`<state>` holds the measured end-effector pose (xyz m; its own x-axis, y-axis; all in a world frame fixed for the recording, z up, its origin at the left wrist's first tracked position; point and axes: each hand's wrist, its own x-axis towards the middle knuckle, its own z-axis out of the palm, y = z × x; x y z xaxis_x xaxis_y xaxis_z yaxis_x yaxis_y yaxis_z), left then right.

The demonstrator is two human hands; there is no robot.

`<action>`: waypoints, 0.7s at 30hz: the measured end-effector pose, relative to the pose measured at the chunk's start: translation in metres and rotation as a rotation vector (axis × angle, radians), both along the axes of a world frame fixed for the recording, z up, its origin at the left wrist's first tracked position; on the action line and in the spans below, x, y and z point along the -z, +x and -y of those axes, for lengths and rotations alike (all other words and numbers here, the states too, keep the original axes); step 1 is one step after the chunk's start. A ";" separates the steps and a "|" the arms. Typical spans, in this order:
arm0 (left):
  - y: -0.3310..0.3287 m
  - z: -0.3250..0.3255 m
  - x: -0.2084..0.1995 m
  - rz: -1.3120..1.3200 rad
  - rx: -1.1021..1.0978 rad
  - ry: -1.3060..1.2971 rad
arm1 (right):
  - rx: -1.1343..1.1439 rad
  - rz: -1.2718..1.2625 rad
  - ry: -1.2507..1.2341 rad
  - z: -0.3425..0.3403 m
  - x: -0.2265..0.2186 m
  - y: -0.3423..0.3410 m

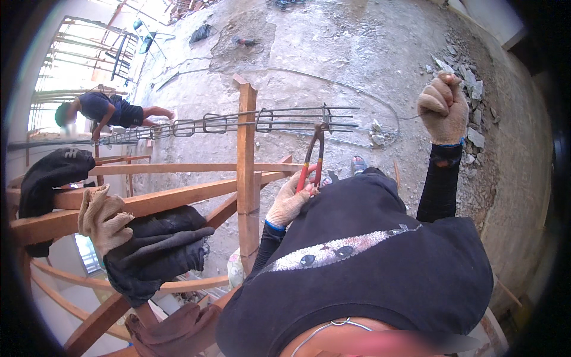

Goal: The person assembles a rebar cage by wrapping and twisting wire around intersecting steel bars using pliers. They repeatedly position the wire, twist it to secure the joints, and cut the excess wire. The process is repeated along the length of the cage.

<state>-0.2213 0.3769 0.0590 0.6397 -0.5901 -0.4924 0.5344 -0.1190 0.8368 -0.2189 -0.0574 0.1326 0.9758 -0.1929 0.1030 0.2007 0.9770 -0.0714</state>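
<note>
My gloved left hand (289,204) is closed round the red handles of a pair of end-cutting pincers (321,143). The pincers' jaws meet the near end of a long rebar cage (229,124), beside its last stirrup. My gloved right hand (443,110) is raised off to the right in a fist. A short length of thin wire (409,118) runs into that fist from the left. The cage is made of long bars with rectangular stirrups and stretches far to the left, past an upright wooden post (246,149). What the cage rests on at this end is hidden.
At the far left a person (110,111) bends over the cage's other end. Wooden beams (160,202) carry dark cloths (157,247) and a spare glove (104,220). Broken rubble (473,101) lies along the right wall. A long wire (333,83) curves across the concrete floor (333,41).
</note>
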 end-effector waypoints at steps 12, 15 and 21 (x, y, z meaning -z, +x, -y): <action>-0.004 0.006 -0.001 0.175 -0.204 -0.070 | -0.002 0.132 -0.034 -0.025 0.031 0.006; -0.002 -0.003 -0.012 0.353 -0.151 -0.060 | -0.043 0.229 0.124 -0.036 0.028 0.006; 0.001 -0.013 -0.015 0.384 -0.060 -0.286 | -0.104 0.366 0.055 -0.052 0.016 0.012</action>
<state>-0.2208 0.3895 0.0740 0.7809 -0.6236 -0.0370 0.1790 0.1666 0.9696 -0.2067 -0.0054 0.1171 0.8912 -0.1099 0.4401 0.1029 0.9939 0.0398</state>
